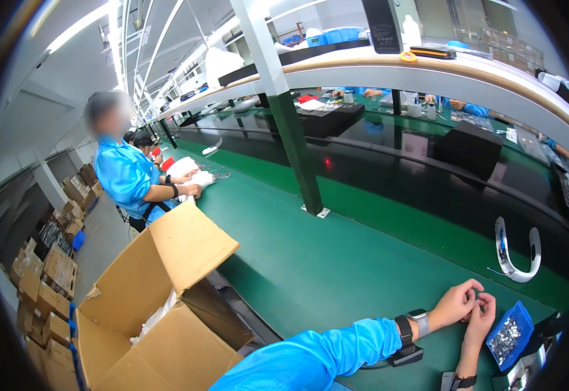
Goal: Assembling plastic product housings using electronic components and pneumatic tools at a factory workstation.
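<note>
My left hand [455, 305] and my right hand [482, 318] meet fingertip to fingertip above the green bench top [356, 274] at the lower right. Both have curled, pinching fingers. Whatever they may hold is too small or hidden to make out. Right beside my right hand is a blue bin [525, 319] with many small silvery metal parts [507, 339] in it. Farther back from the hands lies a white U-shaped band [517, 274], with a bit of blue wire on its left arm.
An open cardboard box [134, 280] with white material inside stands left of my arm. A green post [295, 150] rises from the bench before a black conveyor belt [375, 176]. A person in blue [125, 173] works farther along the left. A black foam block [468, 150] sits beyond.
</note>
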